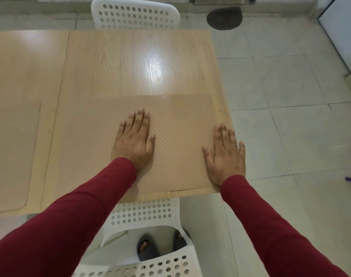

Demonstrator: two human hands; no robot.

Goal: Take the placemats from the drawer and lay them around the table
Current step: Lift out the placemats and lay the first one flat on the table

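mat (170, 140) flat at table (130, 62) near-right corner | left hand (133, 140), right hand (224, 156) pressed on it, fingers spread, grasping nothing | risk: right edge overhangs table, could slide off when hands lift

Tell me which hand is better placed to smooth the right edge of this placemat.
The right hand: it lies flat at the right edge of the placemat, while the left hand rests nearer its middle.
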